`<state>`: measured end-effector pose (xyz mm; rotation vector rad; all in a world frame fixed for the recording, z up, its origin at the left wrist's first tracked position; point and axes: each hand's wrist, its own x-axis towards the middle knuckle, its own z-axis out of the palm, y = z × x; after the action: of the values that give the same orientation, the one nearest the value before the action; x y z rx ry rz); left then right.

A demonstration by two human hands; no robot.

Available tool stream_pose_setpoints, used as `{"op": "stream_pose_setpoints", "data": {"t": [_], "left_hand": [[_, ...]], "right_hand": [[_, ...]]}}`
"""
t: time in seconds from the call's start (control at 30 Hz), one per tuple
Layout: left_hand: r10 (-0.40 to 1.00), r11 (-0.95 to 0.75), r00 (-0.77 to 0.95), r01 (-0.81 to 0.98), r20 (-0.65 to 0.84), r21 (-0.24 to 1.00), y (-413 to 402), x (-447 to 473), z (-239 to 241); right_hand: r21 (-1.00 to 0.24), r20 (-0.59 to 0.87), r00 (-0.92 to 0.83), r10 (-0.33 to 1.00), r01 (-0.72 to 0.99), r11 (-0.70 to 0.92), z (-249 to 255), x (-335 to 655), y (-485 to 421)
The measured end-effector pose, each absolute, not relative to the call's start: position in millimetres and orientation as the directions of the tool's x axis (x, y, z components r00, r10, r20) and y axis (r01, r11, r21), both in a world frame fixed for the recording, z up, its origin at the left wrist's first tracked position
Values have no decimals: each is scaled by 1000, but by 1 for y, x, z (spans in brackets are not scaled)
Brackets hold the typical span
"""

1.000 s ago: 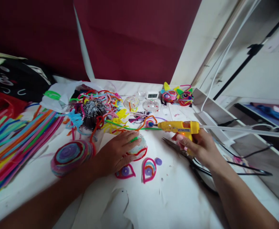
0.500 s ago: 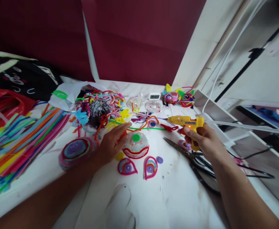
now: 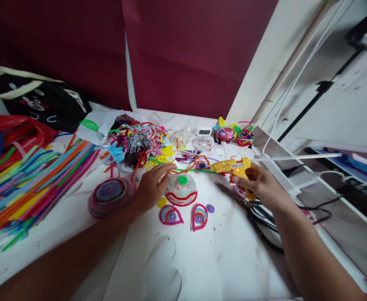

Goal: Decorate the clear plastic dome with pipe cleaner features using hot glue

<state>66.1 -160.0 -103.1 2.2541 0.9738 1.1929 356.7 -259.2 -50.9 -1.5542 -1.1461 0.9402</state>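
White paper (image 3: 198,259) covers the bench nearest me. On it lie two pink-edged pipe-cleaner eyes (image 3: 199,217) with purple centres, a purple coiled disc (image 3: 210,208) just beside the right one and a yellow disc (image 3: 162,202) above the left one. Right behind them sits a clear dome (image 3: 173,190) wearing a red mouth outline (image 3: 181,204) and a green coiled nose (image 3: 182,179).

Off to my left is a striped, coil-covered dome (image 3: 108,194); to my right, black-handled scissors (image 3: 230,194) lie with their points aimed away from me. The fingers of my left hand (image 3: 152,186) reach forward beside the clear dome; I cannot tell whether they grip anything. My right fingers (image 3: 242,182) are clamped round the handle of a yellow glue gun (image 3: 233,166), its nozzle pointing left near a green pipe cleaner (image 3: 186,170) and a white glue stick (image 3: 299,156) jutting from its back.

Farther off stand two more clear domes (image 3: 203,144), a small white digital clock (image 3: 204,132) and two colourful creature heads (image 3: 244,137), before a maroon sheet (image 3: 196,58).
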Motion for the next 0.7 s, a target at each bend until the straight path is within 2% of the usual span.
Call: {"op": "stream_pose_setpoints", "data": {"t": [0.27,0.53,0.7], "left_hand": [[641,-767,445,375,625,521,-159,64,-101],[356,-934,685,247,636,257,-161,64,-105],[344,-939,719,264,605,220,-159,64,-107]], "right_hand": [[-924,-166,201,965,310,-223,-36,362,-252],[-899,-224,31,974,379,-219,-26,363,-244],[-858,-270,-31,962,462,-226,-42,371,-238]]}}
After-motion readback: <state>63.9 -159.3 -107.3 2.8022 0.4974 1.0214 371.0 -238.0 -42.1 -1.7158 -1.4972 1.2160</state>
